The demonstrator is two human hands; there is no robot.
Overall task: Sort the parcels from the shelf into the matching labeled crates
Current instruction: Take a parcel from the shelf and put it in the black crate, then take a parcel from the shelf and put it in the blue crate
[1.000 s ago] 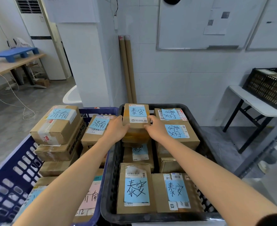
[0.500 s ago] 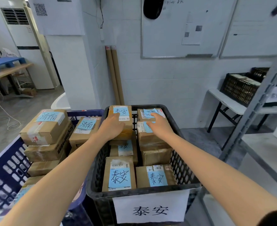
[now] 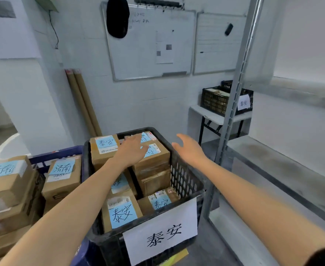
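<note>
A black crate point(image 3: 186, 181) with a white 泰安 sign point(image 3: 161, 235) holds several brown parcels with blue 泰安 labels. The parcel I just handled point(image 3: 103, 148) sits at the crate's back left. My left hand point(image 3: 132, 152) hovers over the crate with straight fingers, above another stacked parcel point(image 3: 154, 156), and holds nothing. My right hand point(image 3: 189, 148) is lifted with loose fingers over the crate's right rim, holding nothing. A blue crate point(image 3: 48, 160) to the left holds parcels labelled 济南 point(image 3: 62, 173).
A grey metal shelf upright point(image 3: 232, 104) stands right of the crate, with bare shelf boards point(image 3: 284, 169) behind it. Another black crate point(image 3: 219, 100) sits on a small white table. Cardboard tubes point(image 3: 83, 104) lean on the wall. Whiteboards hang above.
Both hands have let go of the parcel at the crate's back left and lifted off it. My right hand moved right beyond the crate rim. My view turned right toward the shelf.
</note>
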